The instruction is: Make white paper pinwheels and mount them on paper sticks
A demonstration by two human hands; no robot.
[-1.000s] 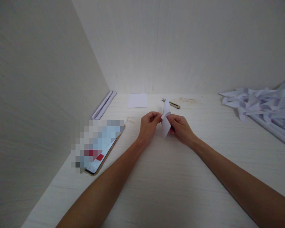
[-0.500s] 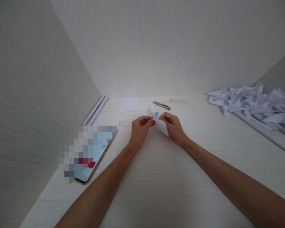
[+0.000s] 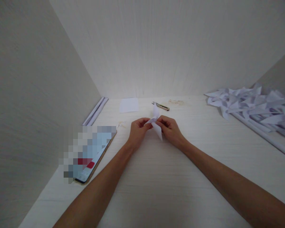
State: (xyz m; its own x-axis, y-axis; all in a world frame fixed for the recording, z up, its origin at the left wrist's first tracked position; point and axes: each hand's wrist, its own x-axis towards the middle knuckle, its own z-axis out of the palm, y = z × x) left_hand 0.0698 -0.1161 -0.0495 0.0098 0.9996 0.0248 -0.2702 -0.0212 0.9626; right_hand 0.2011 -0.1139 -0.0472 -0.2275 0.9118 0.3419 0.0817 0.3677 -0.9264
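A white paper pinwheel point(image 3: 157, 128) with curled blades is held up over the middle of the table. My left hand point(image 3: 139, 130) pinches it from the left, thumb and fingers closed near its centre. From the other side my right hand point(image 3: 169, 129) grips it, the fingers closed on the paper by the centre. What lies right between the fingertips is too small to make out. Just beyond the pinwheel, thread snips point(image 3: 162, 107) lie on the table. A square of white paper point(image 3: 129, 105) rests flat to their left.
On the right lies a heap of white paper pinwheels point(image 3: 247, 101) with rolled paper sticks point(image 3: 263, 134). A phone point(image 3: 95, 155), partly blurred out, lies at the left. Behind it, paper rolls point(image 3: 96, 110) lean along the left wall. Brownish marks point(image 3: 176, 102) show near the back wall point(image 3: 142, 57).
The pinwheel has turned between my hands, and its blades now show at a different angle. My right hand has shifted slightly left and down, with its fingers closer to the centre.
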